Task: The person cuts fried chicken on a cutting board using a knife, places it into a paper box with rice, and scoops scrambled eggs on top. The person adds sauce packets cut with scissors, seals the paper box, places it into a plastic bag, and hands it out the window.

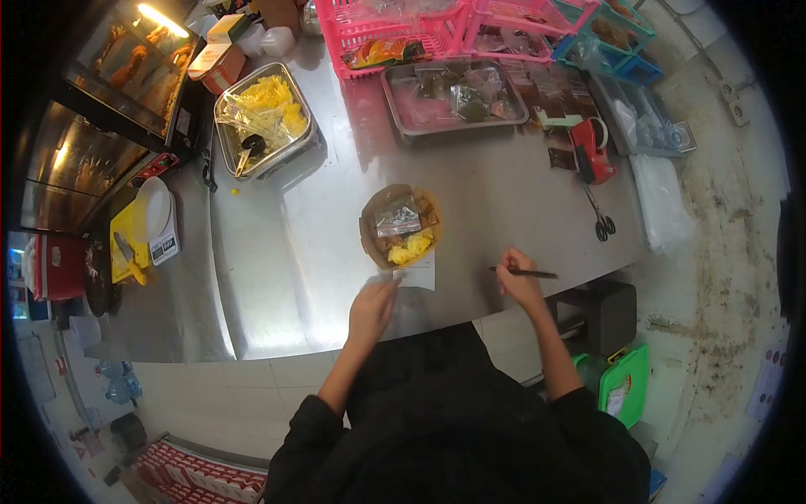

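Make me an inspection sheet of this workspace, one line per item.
Surface: steel table, shiny; small yellow crumb near the tray of yellow food.
Job's things: open cardboard box holding yellow food and a clear packet; paper slip at its near side.
Clutter: tray of packets, red tape dispenser and scissors at right; knife on a yellow board at left.
Hands: left hand at the slip's left edge, contact unclear; right hand holds a black pen, off the slip.
Cables: what looks like a cord on the right wall, by a socket.
Surroundings: lit display case at left; stained wall at right; tiled floor.
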A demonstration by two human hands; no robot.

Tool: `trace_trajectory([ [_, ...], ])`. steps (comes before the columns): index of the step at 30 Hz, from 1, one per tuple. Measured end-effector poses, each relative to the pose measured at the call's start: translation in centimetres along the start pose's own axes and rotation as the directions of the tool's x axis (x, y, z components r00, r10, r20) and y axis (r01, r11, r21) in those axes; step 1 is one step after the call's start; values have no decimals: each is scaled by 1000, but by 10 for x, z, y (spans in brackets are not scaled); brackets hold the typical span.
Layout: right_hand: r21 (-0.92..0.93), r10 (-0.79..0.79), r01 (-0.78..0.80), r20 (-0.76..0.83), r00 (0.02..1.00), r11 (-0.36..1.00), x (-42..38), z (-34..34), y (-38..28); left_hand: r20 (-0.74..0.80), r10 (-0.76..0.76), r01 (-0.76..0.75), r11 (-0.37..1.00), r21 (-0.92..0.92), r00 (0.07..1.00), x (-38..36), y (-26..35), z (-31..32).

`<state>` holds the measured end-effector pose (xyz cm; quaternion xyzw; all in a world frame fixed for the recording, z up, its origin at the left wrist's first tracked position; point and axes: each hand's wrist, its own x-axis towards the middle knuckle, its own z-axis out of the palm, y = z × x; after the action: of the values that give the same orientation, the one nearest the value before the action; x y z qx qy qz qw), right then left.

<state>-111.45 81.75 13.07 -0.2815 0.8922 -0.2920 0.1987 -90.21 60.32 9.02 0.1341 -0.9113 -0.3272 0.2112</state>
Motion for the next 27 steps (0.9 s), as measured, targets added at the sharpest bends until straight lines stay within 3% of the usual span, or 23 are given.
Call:
trace_trajectory([
  [1, 447, 208, -228, 93, 974, 865, -10, 10, -8, -78, 2, 1, 999, 33, 997, 8, -7, 8],
  [2, 762, 341, -412, 264, 902, 499, -19, 20, -16, -76, 0, 2, 1000, 25, 997, 15, -14, 14],
  [3, 759, 348, -416, 264, 900, 501, -26, 32, -20, -88, 21, -7, 989, 149, 996, 21, -19, 20],
  [4, 811, 231, -302, 210, 950, 501, -31, 48, -24, -96, 44, -16, 962, 273, 994, 25, -21, 23],
  [5, 855, 113, -186, 150, 982, 485, -35, 60, -28, -93, 40, -14, 963, 268, 995, 23, -19, 27],
  [6, 853, 118, -190, 152, 981, 485, -35, 68, -36, -111, -19, 46, 968, 246, 994, 24, -14, 29],
  [8, 929, 185, -128, 66, 980, 347, -33, 82, -49, -122, -76, 102, 969, 223, 990, 27, -8, 32],
  [11, 892, 179, -79, -2, 984, 445, -23, 105, -61, -53, -172, 180, 948, 263, 984, 31, -6, 35],
  [13, 894, 240, -115, 8, 971, 433, -14, 130, -67, -17, -269, 261, 915, 307, 963, 34, -1, 36],
  [15, 851, 297, 34, -220, 929, 523, -2, 149, -76, -22, -220, 216, 928, 305, 975, 31, -2, 35],
  [16, 792, 343, 23, -291, 893, 611, 2, 149, -83, -37, -168, 171, 938, 300, 985, 30, -3, 35],
  [17, 794, 345, 19, -286, 894, 608, 5, 152, -81, -34, -171, 173, 937, 304, 985, 29, -4, 33],
  [19, 595, 224, 94, -438, 871, 798, 7, 162, -74, 29, -190, 174, 941, 291, 981, 26, -5, 29],
  [27, 634, 263, 66, -411, 873, 770, 13, 175, -75, 33, -238, 220, 936, 274, 971, 20, -8, 28],
])
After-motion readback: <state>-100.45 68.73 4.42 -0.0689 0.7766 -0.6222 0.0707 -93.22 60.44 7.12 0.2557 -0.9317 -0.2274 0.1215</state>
